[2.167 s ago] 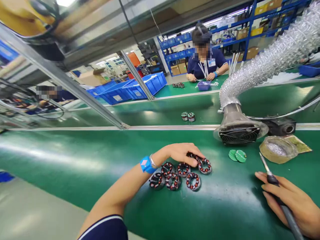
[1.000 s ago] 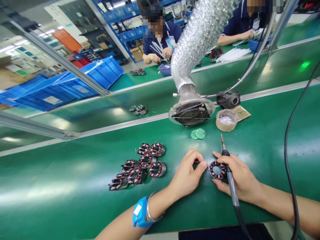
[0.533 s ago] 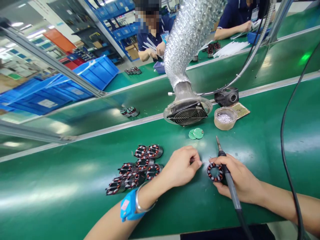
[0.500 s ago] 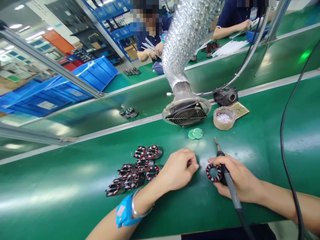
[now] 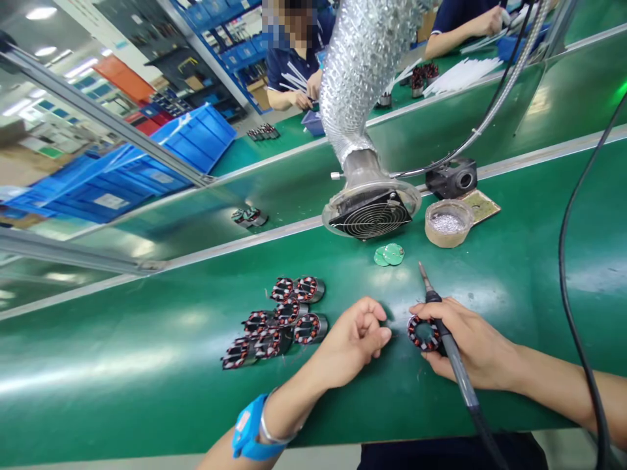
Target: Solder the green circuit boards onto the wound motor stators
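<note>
My right hand [image 5: 473,346] grips a small ring-shaped motor stator [image 5: 415,334] with red-brown windings between thumb and fingers. The same hand carries a soldering iron [image 5: 453,359], its tip slanting up and away past the stator. Just left of the stator, my left hand [image 5: 353,339] is closed with curled fingers and the thumb pressed to them; whatever it pinches, if anything, is too small to make out. A blue wrist strap [image 5: 257,427] and a metal bangle circle the left wrist. Several more stators [image 5: 289,312] stand grouped left of that hand.
Two green round circuit boards [image 5: 393,254] lie beyond my hands, under a fume extractor fan [image 5: 377,219] on a silver duct. A round tub of shiny solder bits [image 5: 448,224] and a black iron holder [image 5: 453,179] stand right. A black cable [image 5: 563,274] hangs right. Co-workers sit opposite.
My left hand has turned slightly, so its curled fingers and thumb show more. The stator and iron stay in my right hand, with the stator tilted a little. The camera view has shifted slightly.
</note>
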Tool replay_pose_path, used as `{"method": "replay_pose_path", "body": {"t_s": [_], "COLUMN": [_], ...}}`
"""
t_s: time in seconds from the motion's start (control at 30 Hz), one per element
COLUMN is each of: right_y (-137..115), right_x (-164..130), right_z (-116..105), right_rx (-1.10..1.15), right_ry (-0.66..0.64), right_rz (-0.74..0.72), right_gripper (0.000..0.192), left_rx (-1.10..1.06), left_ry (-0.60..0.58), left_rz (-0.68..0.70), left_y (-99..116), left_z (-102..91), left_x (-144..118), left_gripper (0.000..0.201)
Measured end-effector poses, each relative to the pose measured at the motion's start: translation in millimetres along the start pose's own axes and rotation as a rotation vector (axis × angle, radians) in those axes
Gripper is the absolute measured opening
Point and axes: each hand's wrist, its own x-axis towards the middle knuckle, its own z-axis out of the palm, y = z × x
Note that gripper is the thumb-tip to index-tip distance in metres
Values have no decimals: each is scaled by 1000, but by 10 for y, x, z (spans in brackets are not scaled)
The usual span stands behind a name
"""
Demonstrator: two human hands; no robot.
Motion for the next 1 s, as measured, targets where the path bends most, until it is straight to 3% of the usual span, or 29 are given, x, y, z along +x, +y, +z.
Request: {"method": "replay_pose_path", "body": {"t_s": [0.1, 0.17, 0.2, 0.27, 0.37, 0.5, 0.6, 0.67, 0.77, 0.83, 0.9, 1.0], "right_y": [6, 16, 22, 38, 58, 48, 32, 34, 49, 55, 58, 64], "right_x": [-8, -10, -13, -25, -48, -51, -38, -41, -68, -87, -96, -73], "right_z": [7, 21, 29, 41, 38, 22, 18, 13, -1, -7, -5, -19], "right_rx": [11, 17, 15, 0, -27, -39, -18, -8, -5, -5, -7, -20], "right_ry": [14, 28, 34, 44, 79, 87, 54, 60, 62, 58, 57, 62], "right_rz": [27, 36, 33, 7, 11, 86, 73, 77, 88, 80, 69, 44], "right_gripper": [49, 51, 52, 51, 48, 47, 47, 47, 48, 49, 50, 51], "left_rx": [29, 183, 323, 669, 910, 920, 903, 902, 946, 1016, 1021, 942], "left_ry": [184, 335, 344, 143, 70, -26, 74, 302, 642, 680, 644, 617], "left_rz": [41, 198, 279, 389, 474, 372, 327, 374, 421, 389, 431, 560], "left_y": [85, 170, 211, 275, 290, 214, 244, 301, 344, 325, 291, 266], "left_z": [-144, -92, -16, 178, 360, 209, 45, 20, 62, 85, 90, 75], "left_x": [-181, -288, -318, -316, -224, -223, -208, -47, 425, 751, 957, 966], "left_gripper": [35, 25, 24, 26, 28, 31, 38, 39, 27, 36, 28, 9]}}
